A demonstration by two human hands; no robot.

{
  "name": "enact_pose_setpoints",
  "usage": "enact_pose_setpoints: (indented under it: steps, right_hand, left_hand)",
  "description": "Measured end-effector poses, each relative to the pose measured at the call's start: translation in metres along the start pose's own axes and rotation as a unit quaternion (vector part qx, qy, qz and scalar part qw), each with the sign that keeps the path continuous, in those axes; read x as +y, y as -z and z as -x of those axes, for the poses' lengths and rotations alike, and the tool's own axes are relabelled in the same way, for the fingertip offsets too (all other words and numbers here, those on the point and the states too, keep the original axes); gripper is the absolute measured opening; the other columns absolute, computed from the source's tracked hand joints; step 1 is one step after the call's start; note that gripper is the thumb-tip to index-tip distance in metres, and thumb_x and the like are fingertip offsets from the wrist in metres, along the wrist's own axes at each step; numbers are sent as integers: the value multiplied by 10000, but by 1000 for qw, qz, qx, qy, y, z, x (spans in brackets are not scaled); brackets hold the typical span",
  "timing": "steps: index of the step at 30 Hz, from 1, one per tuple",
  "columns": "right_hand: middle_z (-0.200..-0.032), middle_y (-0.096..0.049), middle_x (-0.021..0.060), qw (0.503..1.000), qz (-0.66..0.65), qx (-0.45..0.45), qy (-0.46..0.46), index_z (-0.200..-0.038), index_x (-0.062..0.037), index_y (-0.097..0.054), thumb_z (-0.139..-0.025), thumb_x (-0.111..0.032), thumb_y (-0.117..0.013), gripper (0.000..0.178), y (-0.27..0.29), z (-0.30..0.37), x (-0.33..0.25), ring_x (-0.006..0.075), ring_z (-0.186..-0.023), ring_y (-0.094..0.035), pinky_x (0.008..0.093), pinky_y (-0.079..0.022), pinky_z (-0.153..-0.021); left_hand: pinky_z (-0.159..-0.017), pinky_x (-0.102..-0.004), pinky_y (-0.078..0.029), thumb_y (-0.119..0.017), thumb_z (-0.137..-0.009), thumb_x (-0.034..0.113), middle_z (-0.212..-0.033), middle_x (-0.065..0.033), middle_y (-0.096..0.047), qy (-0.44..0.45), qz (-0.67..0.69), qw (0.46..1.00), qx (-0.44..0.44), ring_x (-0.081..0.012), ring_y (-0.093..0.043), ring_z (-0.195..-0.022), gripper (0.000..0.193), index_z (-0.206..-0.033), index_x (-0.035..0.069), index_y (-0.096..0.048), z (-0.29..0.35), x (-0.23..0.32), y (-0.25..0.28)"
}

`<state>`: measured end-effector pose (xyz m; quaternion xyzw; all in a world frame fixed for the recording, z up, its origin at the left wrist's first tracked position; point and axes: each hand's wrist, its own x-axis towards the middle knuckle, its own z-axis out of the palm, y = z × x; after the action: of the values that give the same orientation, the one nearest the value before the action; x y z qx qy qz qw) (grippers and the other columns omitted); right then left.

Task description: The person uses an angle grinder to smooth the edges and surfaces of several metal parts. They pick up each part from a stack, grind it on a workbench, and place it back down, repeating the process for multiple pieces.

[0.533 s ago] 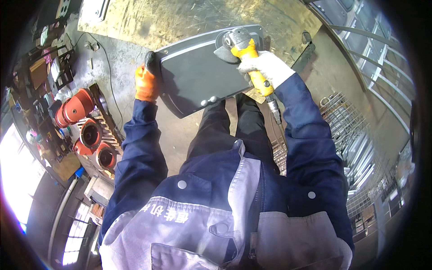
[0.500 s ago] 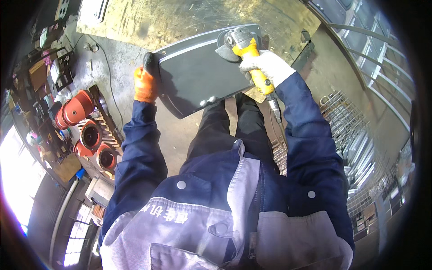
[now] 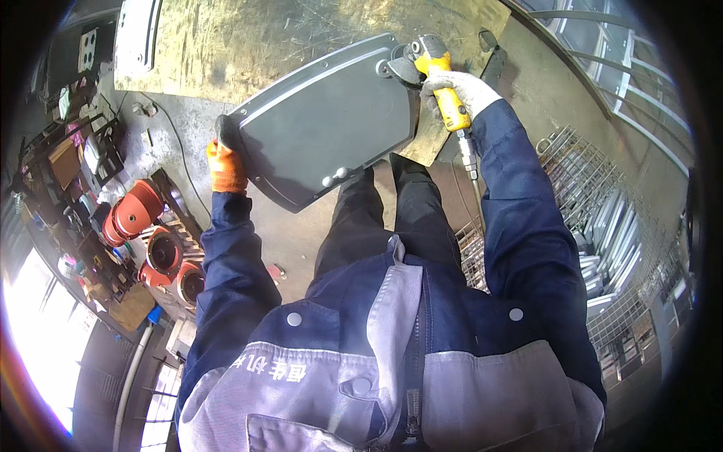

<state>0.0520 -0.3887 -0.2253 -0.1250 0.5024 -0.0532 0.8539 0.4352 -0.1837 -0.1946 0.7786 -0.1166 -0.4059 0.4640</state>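
A dark grey metal panel with rounded corners lies half over the edge of a scratched workbench. My left hand, in an orange glove, grips the panel's near left corner. My right hand, in a white glove, holds a yellow angle grinder. The grinder's disc sits at the panel's far right edge. Two small studs stick up near the panel's front edge.
Several orange-red drum-shaped parts sit on a cluttered rack at the left. A wire basket with grey metal pieces stands at the right. A light-coloured panel lies at the bench's far left. A hose hangs from the grinder.
The grinder has shifted slightly along the panel's far right edge. My left hand keeps its grip on the corner.
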Motion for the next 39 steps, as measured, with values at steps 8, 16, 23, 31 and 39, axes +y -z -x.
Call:
enact_pose_setpoints:
  steps: [8, 16, 23, 31, 39]
  right_hand:
    - [-830, -639, 100, 999, -18, -38, -3, -1048, 16, -571, -782, -133, -684, 325, 19, -7, 17, 190, -631, -627, 319, -546, -530]
    - [-849, -633, 121, 995, -51, -78, -29, -994, 19, -571, -797, -114, -660, 254, 26, -52, 22, 176, -650, -627, 286, -546, -540]
    - [-794, -636, 130, 995, -40, -85, -18, -974, 22, -582, -782, -136, -680, 267, 39, -61, 38, 205, -570, -619, 314, -543, -520]
    - [-826, -617, 128, 985, -134, -81, -66, -967, 20, -562, -785, -114, -673, 251, 53, -27, 90, 193, -623, -612, 297, -540, -539]
    - [-830, -612, 110, 974, -186, -58, -115, -940, -5, -580, -733, -188, -737, 318, 63, 36, 154, 179, -635, -612, 302, -534, -554]
  left_hand:
    - [-427, -318, -423, -554, -913, 481, -664, -51, -607, 52, -82, 995, 32, -176, -544, -495, 402, -881, 88, -629, -18, -5, 6]
    - [-566, -276, -365, -555, -871, 609, -708, 34, -509, 48, -83, 994, 57, -102, -460, -631, 488, -907, 133, -660, -23, -16, 3]
    - [-715, -263, -430, -548, -885, 586, -868, 10, -588, 68, -77, 993, 52, -134, -528, -770, 494, -1042, 128, -649, -36, -30, 19]
    - [-678, -303, -485, -571, -875, 573, -887, -13, -633, 85, 27, 996, 13, -153, -589, -774, 487, -1022, 115, -647, -27, -29, 11]
    - [-532, -315, -464, -497, -904, 542, -733, -26, -612, 84, -148, 985, 19, -180, -584, -620, 491, -945, 76, -648, -22, 1, 6]
